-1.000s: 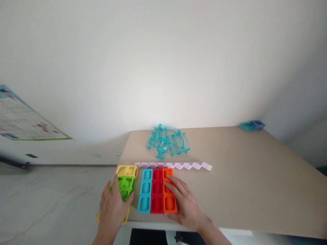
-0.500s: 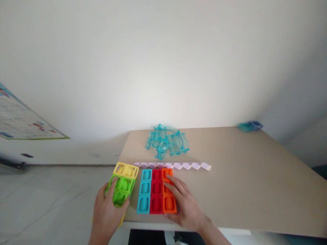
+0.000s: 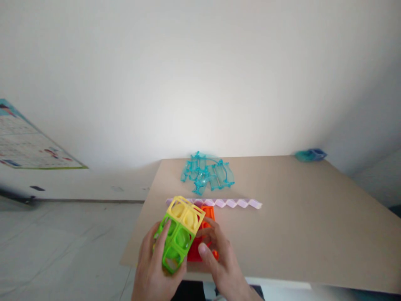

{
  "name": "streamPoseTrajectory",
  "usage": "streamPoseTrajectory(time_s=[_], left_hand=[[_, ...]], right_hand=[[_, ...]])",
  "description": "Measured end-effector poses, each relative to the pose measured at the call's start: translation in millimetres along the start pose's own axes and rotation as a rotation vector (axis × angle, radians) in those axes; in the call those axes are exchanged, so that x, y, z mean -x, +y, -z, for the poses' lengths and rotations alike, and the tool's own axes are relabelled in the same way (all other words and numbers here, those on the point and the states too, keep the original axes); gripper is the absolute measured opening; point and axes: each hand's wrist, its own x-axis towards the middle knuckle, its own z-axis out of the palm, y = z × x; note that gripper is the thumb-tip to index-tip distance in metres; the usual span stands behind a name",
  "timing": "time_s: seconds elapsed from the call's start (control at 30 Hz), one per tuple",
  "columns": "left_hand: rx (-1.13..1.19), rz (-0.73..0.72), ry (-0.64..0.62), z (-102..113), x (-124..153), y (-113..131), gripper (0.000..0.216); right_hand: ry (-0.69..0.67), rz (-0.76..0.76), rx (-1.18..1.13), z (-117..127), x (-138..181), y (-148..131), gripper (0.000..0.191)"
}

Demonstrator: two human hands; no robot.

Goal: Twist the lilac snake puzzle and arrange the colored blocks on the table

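Observation:
A green-and-yellow block piece (image 3: pixel 183 239) made of square cells with round openings is held up in my left hand (image 3: pixel 152 263), fingers wrapped round its left side and the thumb at its lower edge. It is tilted to the right. My right hand (image 3: pixel 227 261) has its thumb and fingers apart, close to the right edge of that piece; I cannot tell whether the fingertips touch it. Beneath both lies a red-and-orange celled panel (image 3: pixel 207 212) on the table, mostly hidden. Its blue column is covered from view.
A pale purple zigzag strip (image 3: pixel 233 203) lies across the table (image 3: pixel 291 225) behind the hands. Clear teal plastic pieces (image 3: pixel 205 173) are heaped near the wall. A blue-and-teal object (image 3: pixel 311 155) stands at the far right corner. A poster (image 3: pixel 34 142) hangs at left.
My left hand has brought the green-and-yellow piece rightward over the panel, hiding its blue column. My right hand has come off the panel's orange side and turned toward that piece.

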Motion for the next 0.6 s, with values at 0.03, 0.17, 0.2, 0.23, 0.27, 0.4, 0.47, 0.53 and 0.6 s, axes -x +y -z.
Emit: streamPoseTrajectory(time_s=[0.03, 0.17, 0.2, 0.23, 0.27, 0.4, 0.47, 0.53, 0.6], left_hand=[[0.015, 0.004, -0.021, -3.4, 1.2, 6.0, 0.081], [0.053, 0.007, -0.070, -9.0, -0.3, 17.9, 0.084], [0.074, -0.009, -0.086, -6.8, -3.1, 17.1, 0.085], [0.106, -0.029, -0.114, -3.0, -6.8, 14.9, 0.084], [0.146, -0.043, -0.152, 1.9, -11.3, 11.9, 0.082], [0.357, 0.035, -0.356, 21.3, -27.8, 1.0, 0.068], [0.485, 0.122, -0.462, 23.0, -29.5, 1.2, 0.078], [0.581, 0.204, -0.529, 18.0, -25.3, 4.6, 0.090], [0.610, 0.251, -0.526, 9.5, -17.1, 8.1, 0.092]], right_hand=[[-0.015, -0.028, -0.123, -7.2, -1.8, -2.3, 0.048], [0.064, -0.096, -0.434, -21.4, -11.7, 2.4, 0.045], [0.085, -0.108, -0.454, -20.5, -13.7, 5.0, 0.043], [0.094, -0.118, -0.454, -18.1, -15.3, 7.0, 0.042], [0.089, -0.128, -0.445, -14.8, -16.2, 8.1, 0.041], [-0.027, -0.136, -0.465, -2.2, -14.5, 1.8, 0.043], [-0.095, -0.168, -0.490, -0.5, -11.9, -2.7, 0.046], [-0.104, -0.209, -0.426, -0.6, -9.5, -4.2, 0.048], [-0.046, -0.201, -0.260, -0.2, -7.4, -2.1, 0.048]])
